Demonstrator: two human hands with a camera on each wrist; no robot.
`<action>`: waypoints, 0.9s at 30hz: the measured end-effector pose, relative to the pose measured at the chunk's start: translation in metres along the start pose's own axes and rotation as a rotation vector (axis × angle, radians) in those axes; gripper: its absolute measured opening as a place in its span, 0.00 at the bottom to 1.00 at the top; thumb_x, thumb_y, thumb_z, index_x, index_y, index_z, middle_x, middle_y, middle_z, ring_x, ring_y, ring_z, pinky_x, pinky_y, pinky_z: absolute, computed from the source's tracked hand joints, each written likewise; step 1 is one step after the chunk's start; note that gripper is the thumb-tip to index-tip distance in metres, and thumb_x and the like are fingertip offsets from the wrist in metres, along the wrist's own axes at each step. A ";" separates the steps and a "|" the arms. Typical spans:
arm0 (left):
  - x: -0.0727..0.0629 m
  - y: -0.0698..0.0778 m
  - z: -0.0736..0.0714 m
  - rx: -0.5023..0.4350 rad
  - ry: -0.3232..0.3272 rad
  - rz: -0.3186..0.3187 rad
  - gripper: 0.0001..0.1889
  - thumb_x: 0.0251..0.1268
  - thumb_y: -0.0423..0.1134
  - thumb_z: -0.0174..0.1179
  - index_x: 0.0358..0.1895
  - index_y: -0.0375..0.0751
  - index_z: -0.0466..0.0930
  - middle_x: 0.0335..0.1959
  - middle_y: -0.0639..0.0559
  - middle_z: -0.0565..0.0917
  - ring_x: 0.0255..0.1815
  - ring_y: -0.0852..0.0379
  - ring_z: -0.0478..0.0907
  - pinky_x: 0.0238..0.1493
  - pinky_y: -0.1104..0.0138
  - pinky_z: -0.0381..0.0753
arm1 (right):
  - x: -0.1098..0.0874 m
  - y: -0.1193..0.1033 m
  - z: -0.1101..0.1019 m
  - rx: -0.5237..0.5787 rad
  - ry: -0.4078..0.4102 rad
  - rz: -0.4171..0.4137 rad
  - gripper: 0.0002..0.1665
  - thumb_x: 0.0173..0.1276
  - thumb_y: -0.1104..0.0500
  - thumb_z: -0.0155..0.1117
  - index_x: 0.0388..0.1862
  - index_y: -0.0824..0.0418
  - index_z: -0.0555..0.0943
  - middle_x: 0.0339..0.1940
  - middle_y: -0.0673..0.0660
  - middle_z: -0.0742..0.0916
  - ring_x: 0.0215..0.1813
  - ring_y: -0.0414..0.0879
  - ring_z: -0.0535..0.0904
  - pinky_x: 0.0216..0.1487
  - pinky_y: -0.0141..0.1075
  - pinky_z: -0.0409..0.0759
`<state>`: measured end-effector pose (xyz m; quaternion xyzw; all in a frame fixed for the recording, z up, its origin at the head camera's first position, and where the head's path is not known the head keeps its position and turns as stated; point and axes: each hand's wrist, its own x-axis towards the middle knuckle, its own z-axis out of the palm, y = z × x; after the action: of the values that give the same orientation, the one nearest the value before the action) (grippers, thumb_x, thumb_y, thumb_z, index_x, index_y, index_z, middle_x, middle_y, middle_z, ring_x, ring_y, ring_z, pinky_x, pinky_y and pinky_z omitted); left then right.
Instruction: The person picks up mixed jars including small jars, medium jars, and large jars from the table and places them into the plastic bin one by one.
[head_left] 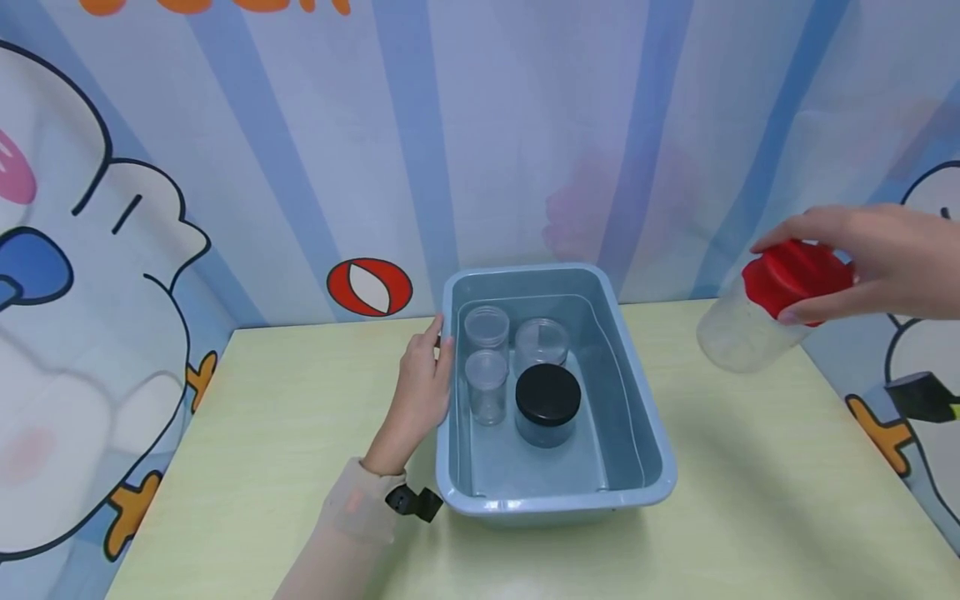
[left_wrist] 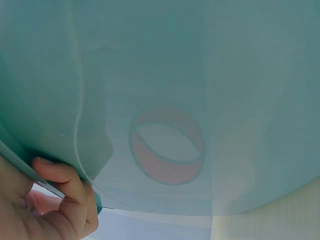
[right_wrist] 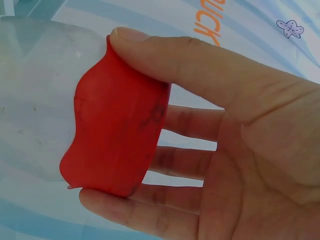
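Observation:
A clear jar (head_left: 738, 333) with a wavy-edged red lid (head_left: 795, 275) is held tilted in the air by my right hand (head_left: 877, 258), right of the blue plastic basin (head_left: 651, 433). In the right wrist view, thumb and fingers grip the sides of the red lid (right_wrist: 117, 125). My left hand (head_left: 420, 375) grips the basin's left rim, also seen close up in the left wrist view, where the fingers (left_wrist: 75, 200) curl over the edge. Inside the basin stand a black-lidded jar (head_left: 548, 396), two narrow clear containers (head_left: 487, 387) and a wider clear one (head_left: 542, 340).
The basin stands on a pale yellow-green table (head_left: 315, 433), its far end close to a blue striped backdrop (head_left: 510, 150) with cartoon prints. Table surface extends on both sides of the basin.

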<state>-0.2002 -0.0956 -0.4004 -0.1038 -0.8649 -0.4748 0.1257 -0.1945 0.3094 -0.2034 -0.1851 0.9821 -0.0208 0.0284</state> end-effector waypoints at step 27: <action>0.001 -0.002 0.000 0.008 0.003 -0.009 0.27 0.81 0.35 0.45 0.76 0.27 0.56 0.45 0.36 0.74 0.41 0.47 0.71 0.39 0.56 0.81 | 0.012 -0.020 -0.018 0.041 0.031 -0.137 0.54 0.42 0.52 0.87 0.68 0.63 0.71 0.56 0.63 0.78 0.49 0.59 0.77 0.32 0.45 0.84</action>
<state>-0.2014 -0.0968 -0.4017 -0.0987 -0.8670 -0.4721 0.1255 -0.1996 0.2869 -0.1854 -0.2508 0.9668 -0.0455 0.0155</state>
